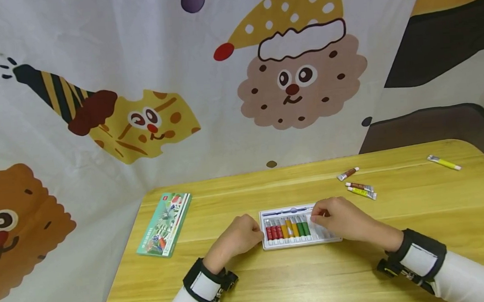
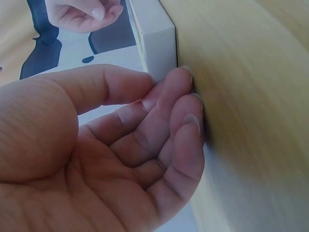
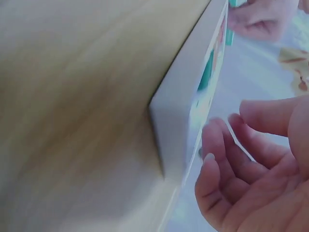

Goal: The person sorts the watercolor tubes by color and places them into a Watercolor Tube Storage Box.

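- The fingers of the left hand [image 1: 239, 235] are curled and touch the left end of a shallow white rectangular tray [image 1: 303, 244]; from my feeds I cannot tell whether they pinch it.
- The fingers of the right hand [image 1: 342, 214] are loosely bent above the tray's right part, and I see nothing held between thumb and fingertips.
- Between the two hands, the tray lies flat on the worktop [image 1: 297, 280], a yellow wood-grained surface. Side by side in its left and middle part I make out red paint tubes [image 1: 274, 232], orange-yellow paint tubes [image 1: 289, 229] and green paint tubes [image 1: 306, 229]; a slim blue paintbrush [image 1: 284, 211] lies along its far edge.
- Each wrist wears a black strap [image 1: 418, 256] with a white patch, over a white sleeve.
- Beyond the right hand, toward the worktop's far edge, I see one small brown tube [image 1: 347, 174] alone, then a second brown tube [image 1: 359, 187] just beside a yellow tube [image 1: 361, 192].
- Another yellow tube [image 1: 445, 162] lies well apart, near the far right corner.
- A flat green printed carton [image 1: 165, 224] lies near the left edge.
- Past the far edge I see a white cloth [image 1: 210, 55] with cartoon figures.
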Motion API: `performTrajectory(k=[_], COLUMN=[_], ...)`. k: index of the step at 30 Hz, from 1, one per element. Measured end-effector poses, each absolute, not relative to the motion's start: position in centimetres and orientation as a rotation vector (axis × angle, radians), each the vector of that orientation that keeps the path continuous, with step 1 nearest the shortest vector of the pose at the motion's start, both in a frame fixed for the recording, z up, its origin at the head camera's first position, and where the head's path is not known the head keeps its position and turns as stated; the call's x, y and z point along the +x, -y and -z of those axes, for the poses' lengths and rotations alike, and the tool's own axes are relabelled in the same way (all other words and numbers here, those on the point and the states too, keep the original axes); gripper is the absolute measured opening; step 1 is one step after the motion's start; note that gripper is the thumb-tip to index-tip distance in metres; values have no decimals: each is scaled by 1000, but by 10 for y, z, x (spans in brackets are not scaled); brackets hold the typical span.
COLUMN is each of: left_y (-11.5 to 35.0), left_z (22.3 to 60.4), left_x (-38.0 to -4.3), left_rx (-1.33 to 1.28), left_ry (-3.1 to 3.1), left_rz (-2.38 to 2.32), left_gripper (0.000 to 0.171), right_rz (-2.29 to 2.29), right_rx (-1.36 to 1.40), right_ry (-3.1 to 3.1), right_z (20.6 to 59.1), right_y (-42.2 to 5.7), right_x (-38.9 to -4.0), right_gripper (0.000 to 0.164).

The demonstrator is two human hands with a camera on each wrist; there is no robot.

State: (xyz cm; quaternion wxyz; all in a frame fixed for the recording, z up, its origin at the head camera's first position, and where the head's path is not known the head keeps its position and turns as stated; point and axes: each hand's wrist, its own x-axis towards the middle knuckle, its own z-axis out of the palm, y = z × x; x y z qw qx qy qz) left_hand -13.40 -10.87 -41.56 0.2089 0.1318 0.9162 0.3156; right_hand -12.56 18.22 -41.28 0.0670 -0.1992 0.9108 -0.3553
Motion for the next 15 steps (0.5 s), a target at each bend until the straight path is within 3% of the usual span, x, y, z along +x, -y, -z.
performTrajectory(k=[4,15], left_y=[109,109], left_z=[416,417], left_x=[-134,-134], left_rx=[366,370], left_ry=[-2547,-2549], left_rz=[-876,-884], left_gripper=[39,39], right_rz=[951,617], right_rx=[-504,-426], right_ry=[-2881,-3124], right_z=[416,427], right_y=[-205,-273], right_x=[-135,-157], right_gripper=[2,21])
